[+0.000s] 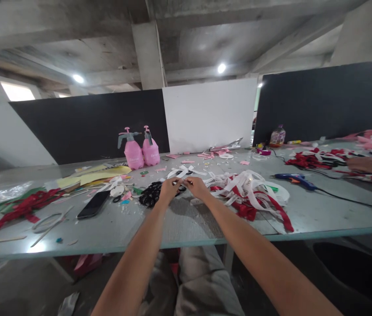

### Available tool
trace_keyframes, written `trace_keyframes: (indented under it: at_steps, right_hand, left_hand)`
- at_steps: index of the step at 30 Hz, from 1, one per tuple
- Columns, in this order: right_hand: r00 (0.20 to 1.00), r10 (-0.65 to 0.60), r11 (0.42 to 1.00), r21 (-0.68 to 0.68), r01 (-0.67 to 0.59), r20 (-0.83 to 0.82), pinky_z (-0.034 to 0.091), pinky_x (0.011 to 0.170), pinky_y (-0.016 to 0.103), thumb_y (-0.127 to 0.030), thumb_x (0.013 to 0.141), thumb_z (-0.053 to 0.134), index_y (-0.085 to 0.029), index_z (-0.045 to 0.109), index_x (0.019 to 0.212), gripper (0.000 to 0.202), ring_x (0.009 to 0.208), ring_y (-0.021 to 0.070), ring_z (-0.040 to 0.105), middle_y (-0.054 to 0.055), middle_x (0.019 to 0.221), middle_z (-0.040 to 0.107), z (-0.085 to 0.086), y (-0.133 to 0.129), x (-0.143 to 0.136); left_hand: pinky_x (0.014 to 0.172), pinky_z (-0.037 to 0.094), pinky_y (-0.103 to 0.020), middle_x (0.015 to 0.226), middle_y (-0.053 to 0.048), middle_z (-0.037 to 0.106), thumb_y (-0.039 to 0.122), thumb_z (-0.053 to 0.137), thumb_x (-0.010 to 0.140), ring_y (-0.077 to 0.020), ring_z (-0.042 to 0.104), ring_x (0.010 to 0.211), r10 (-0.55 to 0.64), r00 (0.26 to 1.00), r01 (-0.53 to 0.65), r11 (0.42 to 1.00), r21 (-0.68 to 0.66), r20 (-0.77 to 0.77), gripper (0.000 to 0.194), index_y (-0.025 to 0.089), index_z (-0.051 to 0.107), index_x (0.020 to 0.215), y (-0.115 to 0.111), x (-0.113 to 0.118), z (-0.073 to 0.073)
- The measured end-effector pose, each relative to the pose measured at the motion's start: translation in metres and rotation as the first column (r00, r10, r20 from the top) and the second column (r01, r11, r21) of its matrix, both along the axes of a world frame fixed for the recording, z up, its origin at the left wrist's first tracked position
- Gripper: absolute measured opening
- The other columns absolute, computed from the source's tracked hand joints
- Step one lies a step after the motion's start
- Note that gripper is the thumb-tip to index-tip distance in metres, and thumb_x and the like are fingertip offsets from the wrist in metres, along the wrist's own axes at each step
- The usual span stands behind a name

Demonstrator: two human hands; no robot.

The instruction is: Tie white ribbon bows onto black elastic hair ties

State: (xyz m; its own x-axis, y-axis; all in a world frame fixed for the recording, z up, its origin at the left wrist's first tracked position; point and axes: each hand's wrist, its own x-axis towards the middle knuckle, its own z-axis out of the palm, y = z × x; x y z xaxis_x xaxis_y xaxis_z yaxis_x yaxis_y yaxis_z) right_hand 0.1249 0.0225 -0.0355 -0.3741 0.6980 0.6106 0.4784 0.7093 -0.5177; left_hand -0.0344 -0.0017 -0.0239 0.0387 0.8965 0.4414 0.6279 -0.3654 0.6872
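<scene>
White ribbon [184,170], pinched in the fingers of left hand [169,189] and right hand [197,187], equally near, sits inward of the desk's [186,226] near edge; strips cross farside, single long axis indeterminable.

Left hand [170,188] and right hand [197,187] pinch white ribbon [186,170] over the desk [330,213], between a black ribbon bundle [149,195] and tangled white-and-red ribbons [250,191]. Two pink pump sprayers [134,155] stand beyond; a blue glue gun [299,180] lies farther right.
</scene>
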Motion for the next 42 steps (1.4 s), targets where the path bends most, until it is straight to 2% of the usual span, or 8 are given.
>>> trace_keyframes:
  at_steps: [4,9,16,22,25,31,35,42]
  right_hand:
    - [0.997,-0.042,0.999,-0.002,0.042,0.069,0.032,0.061,0.021,-0.032,0.091,0.044,-0.015,0.069,0.081,0.032,0.064,0.0131,0.053,0.005,0.071,0.066,0.001,-0.004,-0.001]
    - [0.963,-0.098,0.994,-0.022,0.107,0.251,0.036,0.067,0.023,-0.029,0.09,0.044,-0.014,0.072,0.089,0.032,0.077,0.0177,0.06,0.011,0.085,0.07,0.002,-0.006,-0.001]
    - [0.925,-0.156,0.982,-0.049,0.185,0.347,0.038,0.074,0.023,-0.028,0.09,0.043,-0.016,0.071,0.099,0.031,0.091,0.0196,0.062,0.011,0.098,0.071,0.002,-0.006,0.0]
    - [0.893,-0.174,0.975,-0.053,0.214,0.414,0.039,0.078,0.025,-0.032,0.092,0.04,-0.017,0.07,0.1,0.034,0.095,0.02,0.062,0.01,0.101,0.07,0.005,-0.009,0.0]
    - [0.862,-0.184,0.97,-0.056,0.238,0.473,0.04,0.078,0.025,-0.033,0.092,0.039,-0.018,0.069,0.101,0.035,0.096,0.0209,0.062,0.011,0.102,0.069,0.006,-0.01,-0.001]
    - [0.81,-0.186,0.965,-0.053,0.258,0.556,0.041,0.08,0.028,-0.032,0.093,0.036,-0.018,0.066,0.105,0.035,0.099,0.0221,0.061,0.011,0.105,0.068,0.005,-0.011,-0.003]
    - [0.806,-0.189,0.963,-0.057,0.265,0.561,0.041,0.082,0.028,-0.033,0.094,0.035,-0.018,0.066,0.106,0.037,0.101,0.0217,0.06,0.011,0.105,0.067,0.007,-0.011,-0.004]
    - [0.823,-0.206,0.968,-0.01,0.249,0.53,0.04,0.08,0.027,-0.025,0.093,0.035,-0.016,0.067,0.103,0.035,0.098,0.0213,0.06,0.012,0.102,0.067,0.012,-0.014,-0.007]
  left_hand:
    - [0.064,0.042,-0.023,0.084,-0.002,0.07,0.041,0.053,0.082,-0.0134,0.062,0.066,0.106,0.987,-0.096,0.991,0.088,-0.12,0.028,0.024,0.069,0.097,-0.007,0.001,0.003]
    - [0.072,0.042,-0.025,0.09,-0.002,0.071,0.034,0.056,0.08,-0.0185,0.063,0.086,0.215,0.92,-0.19,0.976,0.107,-0.328,0.021,0.026,0.07,0.092,-0.015,0.006,0.008]
    - [0.08,0.042,-0.026,0.1,-0.002,0.068,0.027,0.054,0.08,-0.017,0.061,0.089,0.136,0.89,-0.086,0.988,0.132,-0.436,0.024,0.026,0.07,0.098,-0.015,0.007,0.012]
    - [0.091,0.036,-0.032,0.099,-0.005,0.069,0.029,0.051,0.082,-0.0194,0.06,0.093,0.141,0.852,-0.077,0.986,0.146,-0.503,0.025,0.025,0.071,0.098,-0.015,0.006,0.012]
    - [0.092,0.033,-0.035,0.097,-0.005,0.07,0.028,0.051,0.082,-0.0201,0.06,0.092,0.149,0.828,-0.08,0.986,0.149,-0.541,0.026,0.024,0.071,0.096,-0.015,0.007,0.011]
    - [0.091,0.031,-0.037,0.091,-0.005,0.071,0.029,0.051,0.079,-0.0209,0.061,0.088,0.19,0.801,-0.113,0.979,0.168,-0.568,0.024,0.024,0.072,0.088,-0.013,0.01,0.009]
    - [0.09,0.03,-0.037,0.093,-0.004,0.071,0.031,0.051,0.078,-0.0202,0.061,0.087,0.223,0.821,-0.166,0.974,0.154,-0.526,0.023,0.025,0.072,0.086,-0.011,0.011,0.008]
    - [0.09,0.032,-0.035,0.086,-0.003,0.071,0.036,0.055,0.075,-0.0202,0.061,0.087,0.28,0.868,-0.265,0.96,0.093,-0.409,0.02,0.026,0.071,0.083,-0.009,0.013,0.009]
